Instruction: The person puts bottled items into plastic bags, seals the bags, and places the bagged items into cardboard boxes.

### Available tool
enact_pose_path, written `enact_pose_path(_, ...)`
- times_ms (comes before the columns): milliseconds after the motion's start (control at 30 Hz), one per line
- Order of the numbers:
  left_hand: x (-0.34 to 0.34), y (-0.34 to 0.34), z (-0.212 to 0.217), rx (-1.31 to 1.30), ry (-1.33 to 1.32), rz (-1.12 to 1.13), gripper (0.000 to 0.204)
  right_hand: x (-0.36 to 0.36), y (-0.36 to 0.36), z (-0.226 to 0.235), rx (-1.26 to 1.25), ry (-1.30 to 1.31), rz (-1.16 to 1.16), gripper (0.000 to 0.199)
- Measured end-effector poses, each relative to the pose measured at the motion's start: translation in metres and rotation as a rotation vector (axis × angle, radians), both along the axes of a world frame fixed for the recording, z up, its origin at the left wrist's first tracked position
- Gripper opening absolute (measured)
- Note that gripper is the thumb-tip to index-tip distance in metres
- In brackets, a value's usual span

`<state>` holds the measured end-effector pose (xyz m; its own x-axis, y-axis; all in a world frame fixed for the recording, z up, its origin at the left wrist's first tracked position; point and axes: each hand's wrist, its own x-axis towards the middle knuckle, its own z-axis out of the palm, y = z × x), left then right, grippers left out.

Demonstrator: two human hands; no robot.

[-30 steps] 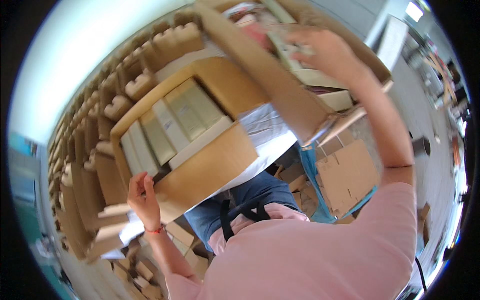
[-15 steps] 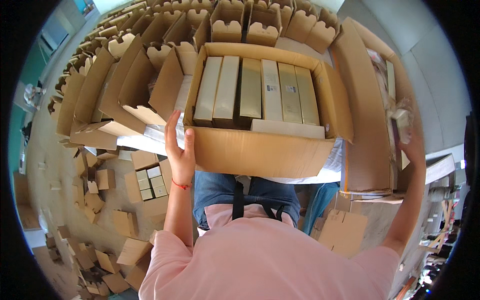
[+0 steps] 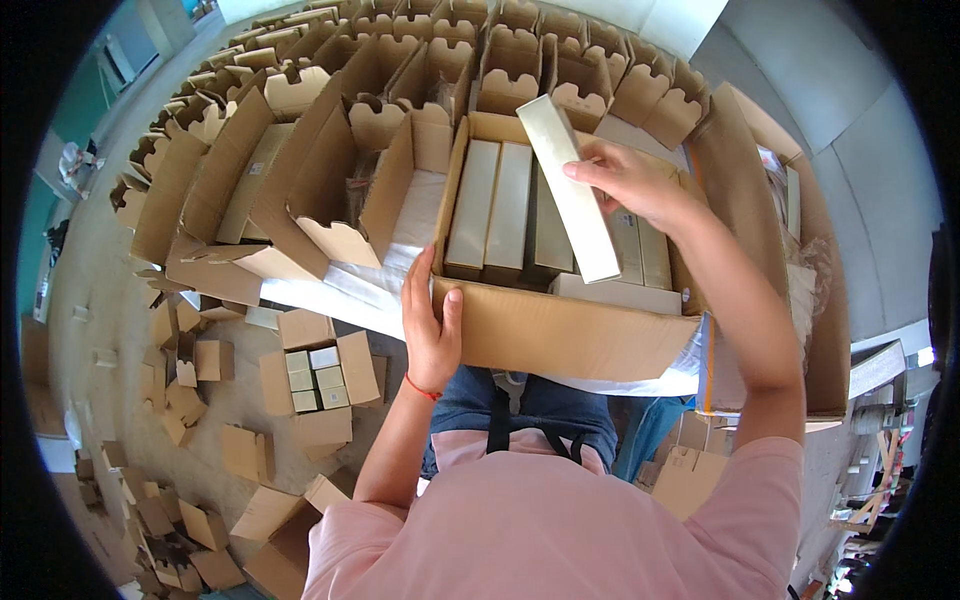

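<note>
A long, narrow cream carton (image 3: 562, 185) is held up at a slant in my right hand (image 3: 632, 183), thumb on its face. Below it stands an open brown cardboard box (image 3: 575, 335) with a row of similar long cartons (image 3: 474, 205) inside. Another carton (image 3: 615, 296) lies crosswise along the box's front wall. My right hand and the raised carton hide some of the row. Against the box's front left corner rests my left hand (image 3: 432, 328), fingers stretched upward and thumb apart.
Rows of open brown boxes (image 3: 430, 75) fill the back and left. A tall open carton (image 3: 735, 200) with plastic wrap stands at right. On the floor at left are a box of small cartons (image 3: 318, 378) and scattered empty boxes (image 3: 248, 452).
My right hand has come out of the tall carton at right and over the open box, carrying the cream carton. My left hand stays at the box corner. The view has shifted.
</note>
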<state>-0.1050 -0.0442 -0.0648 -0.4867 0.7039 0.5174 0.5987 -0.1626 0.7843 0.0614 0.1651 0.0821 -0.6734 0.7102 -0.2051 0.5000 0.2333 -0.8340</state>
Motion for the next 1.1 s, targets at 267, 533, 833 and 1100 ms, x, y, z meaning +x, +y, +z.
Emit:
enact_pose_path(267,-0.046,-0.016,-0.046,-0.315,-0.900,-0.215,0.062,0.052,-0.036,-0.014,-0.117,0.245,-0.322,0.055)
enact_pose_path(533,-0.043,-0.001,-0.027,-0.280,-1.261,-0.311,0.075,0.226,-0.085,0.066,0.474,0.370,-0.872,0.054)
enact_pose_path(833,-0.028,0.027,-0.016,-0.313,-1.031,-0.270,0.054,0.400,-0.081,0.011,0.945,-0.615,-1.100,0.083)
enact_pose_path(1100,0.043,-0.036,-0.023,-0.215,-0.973,-0.197,0.034,0.254,-0.179,-0.024,1.177,0.250,-0.961,0.020)
